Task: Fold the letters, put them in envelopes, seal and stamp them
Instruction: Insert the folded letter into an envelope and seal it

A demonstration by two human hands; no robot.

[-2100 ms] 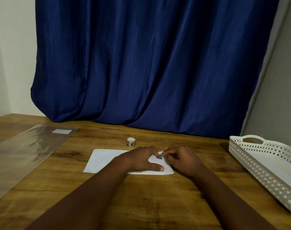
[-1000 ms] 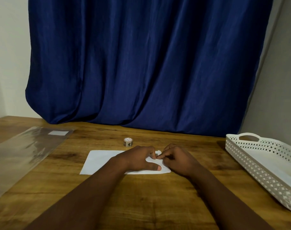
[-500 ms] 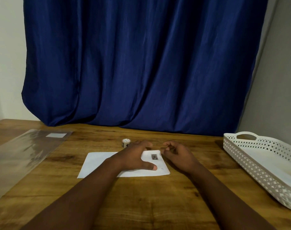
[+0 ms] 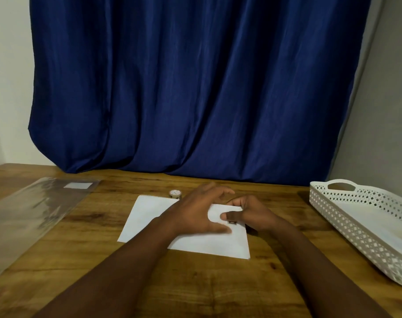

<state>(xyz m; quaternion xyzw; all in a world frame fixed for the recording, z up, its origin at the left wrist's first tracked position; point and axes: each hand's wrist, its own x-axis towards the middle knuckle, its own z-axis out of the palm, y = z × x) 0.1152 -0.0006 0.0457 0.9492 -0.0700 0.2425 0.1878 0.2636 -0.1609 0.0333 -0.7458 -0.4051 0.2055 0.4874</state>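
1. A white envelope (image 4: 202, 242) is lying flat on the wooden table (image 4: 195, 283).
2. The left hand (image 4: 195, 214) is resting on it, fingers spread.
3. The right hand (image 4: 250, 212) is pressing its thumb on a small dark stamp (image 4: 232, 222), other fingers curled.
4. A little stamp roll (image 4: 175, 193) is sitting just behind the envelope.
5. A clear plastic sleeve (image 4: 30, 214) is lying far left.
6. A white basket tray (image 4: 347, 216) is sitting far right.
7. A blue curtain (image 4: 195, 88) is hanging behind.

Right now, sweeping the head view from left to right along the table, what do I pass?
Clear plastic sheet → roll of stamps → left hand resting on the white envelope → right hand pressing on the envelope near the stamp → white perforated tray.
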